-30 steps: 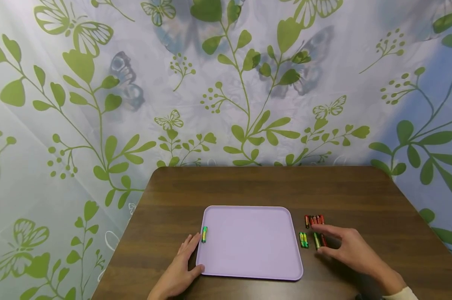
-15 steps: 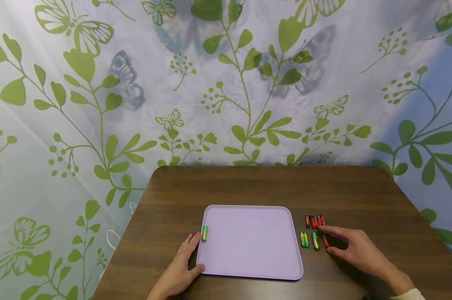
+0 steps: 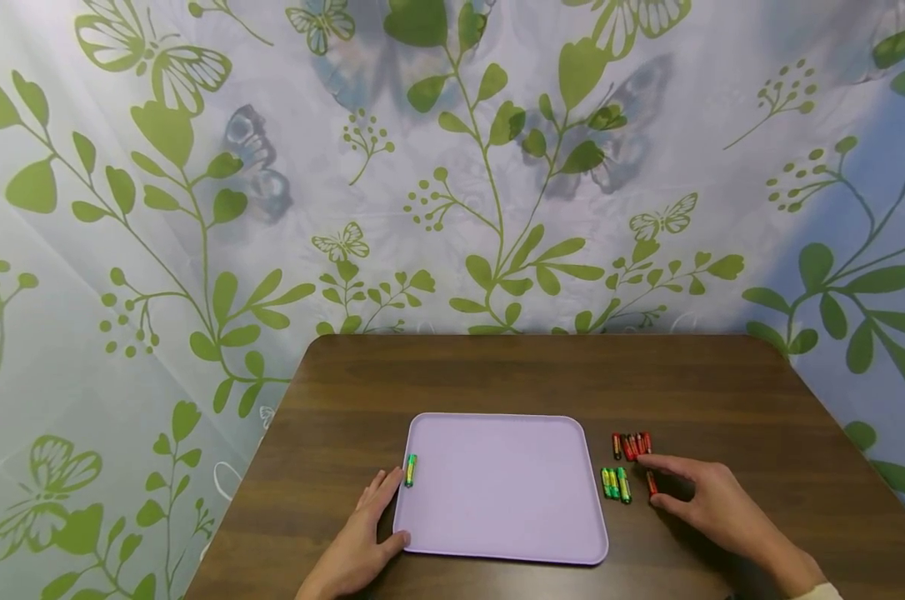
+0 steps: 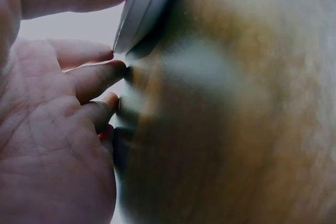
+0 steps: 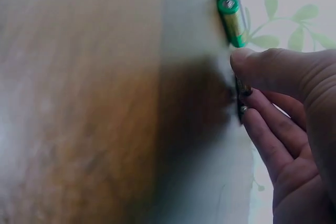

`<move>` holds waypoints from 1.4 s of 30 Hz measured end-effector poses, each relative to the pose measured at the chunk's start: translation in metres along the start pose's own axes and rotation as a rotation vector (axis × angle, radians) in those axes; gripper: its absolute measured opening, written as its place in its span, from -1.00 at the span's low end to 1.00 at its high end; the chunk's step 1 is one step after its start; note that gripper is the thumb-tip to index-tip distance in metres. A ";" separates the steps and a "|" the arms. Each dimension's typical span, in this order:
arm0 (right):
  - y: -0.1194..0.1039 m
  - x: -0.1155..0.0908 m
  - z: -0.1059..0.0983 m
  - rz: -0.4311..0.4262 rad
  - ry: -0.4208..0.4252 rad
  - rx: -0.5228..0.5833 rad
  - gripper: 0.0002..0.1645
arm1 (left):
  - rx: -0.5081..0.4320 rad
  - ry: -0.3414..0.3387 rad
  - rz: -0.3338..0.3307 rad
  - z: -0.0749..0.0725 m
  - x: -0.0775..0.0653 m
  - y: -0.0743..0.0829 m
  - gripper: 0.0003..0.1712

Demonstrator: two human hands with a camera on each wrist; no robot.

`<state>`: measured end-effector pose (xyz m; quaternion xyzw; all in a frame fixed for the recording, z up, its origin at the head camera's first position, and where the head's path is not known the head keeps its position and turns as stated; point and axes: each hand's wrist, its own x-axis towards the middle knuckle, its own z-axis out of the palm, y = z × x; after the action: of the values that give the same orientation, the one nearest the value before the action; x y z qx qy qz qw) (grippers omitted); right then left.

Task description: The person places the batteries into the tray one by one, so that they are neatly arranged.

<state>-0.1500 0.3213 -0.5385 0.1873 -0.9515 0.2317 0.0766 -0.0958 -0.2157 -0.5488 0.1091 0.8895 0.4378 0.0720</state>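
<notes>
My left hand (image 3: 358, 533) rests at the left edge of the lilac tray (image 3: 505, 492), thumb at its lower-left corner and fingertips along its rim. Just inside that rim lies one green battery (image 3: 411, 470). Right of the tray, my right hand (image 3: 711, 504) reaches over the table with thumb and forefinger spread, a red battery (image 3: 652, 483) between them. The thumb tip is at that battery's near end. Beside it, three green batteries (image 3: 614, 483) stand close together in a row; the right wrist view shows green batteries (image 5: 231, 19) past the thumb.
Several red and black batteries (image 3: 632, 445) lie in a row behind the green ones. All sit on a dark wooden table (image 3: 527, 375). A curtain (image 3: 437, 183) with green leaves and butterflies hangs behind its far edge.
One green battery has slid left and now lies against the other two. My right hand moved right, away from it, to the lone red battery. The left hand and the tray stay put.
</notes>
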 end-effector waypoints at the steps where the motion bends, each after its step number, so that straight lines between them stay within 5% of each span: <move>1: -0.001 0.000 0.000 -0.003 0.008 0.001 -0.30 | 0.001 0.001 -0.001 0.000 0.000 -0.001 0.04; 10: -0.020 0.012 0.001 -0.051 0.072 0.083 -0.31 | -0.003 0.006 0.003 0.000 0.000 -0.002 0.04; 17: -0.042 0.025 0.012 -0.112 0.045 0.217 -0.37 | 0.011 -0.005 0.004 0.000 0.000 -0.003 0.04; 29: -0.070 0.054 0.034 -0.225 0.041 0.256 -0.37 | 0.004 -0.012 -0.008 -0.001 0.001 -0.002 0.03; 42: -0.111 0.083 0.057 -0.232 0.016 0.347 -0.40 | -0.007 -0.015 -0.004 -0.002 -0.001 0.000 0.04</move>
<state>-0.1857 0.1770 -0.5235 0.3043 -0.8687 0.3833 0.0767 -0.0953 -0.2177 -0.5480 0.1103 0.8877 0.4397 0.0802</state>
